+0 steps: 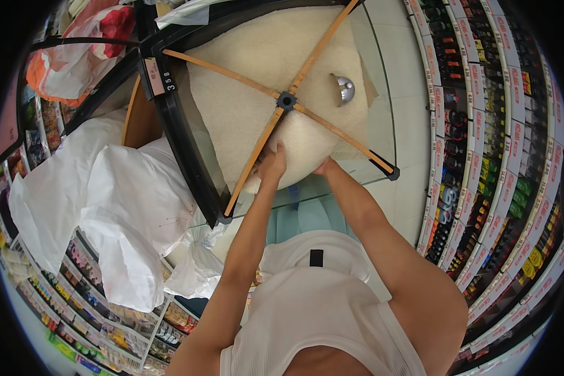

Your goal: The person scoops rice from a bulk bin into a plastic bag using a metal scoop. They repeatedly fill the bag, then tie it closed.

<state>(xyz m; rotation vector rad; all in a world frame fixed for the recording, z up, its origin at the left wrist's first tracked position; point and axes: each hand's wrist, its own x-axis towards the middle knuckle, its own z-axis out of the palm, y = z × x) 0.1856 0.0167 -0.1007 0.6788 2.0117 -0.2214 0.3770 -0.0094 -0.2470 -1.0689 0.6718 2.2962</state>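
A bulging bag of pale rice-like grain (305, 138) is between my two hands, at the near edge of a glass-sided bin (393, 141). My left hand (271, 162) grips its left side with the thumb on top. At its lower right, my right hand (326, 165) holds the bag, with the fingers mostly hidden beneath it. Loose grain (244, 61) fills the bin behind the bag. On that grain lies a shiny metal scoop (345, 90). A cross of wooden bars with a black hub (286, 100) spans the bin above the grain.
Large white sacks (131, 197) bulge at the left beside the bin's black frame (183, 141). An orange-and-white plastic bag (75, 70) lies at the upper left. Stocked shop shelves (479, 141) line the right, with pale floor tiles (404, 70) between them and the bin.
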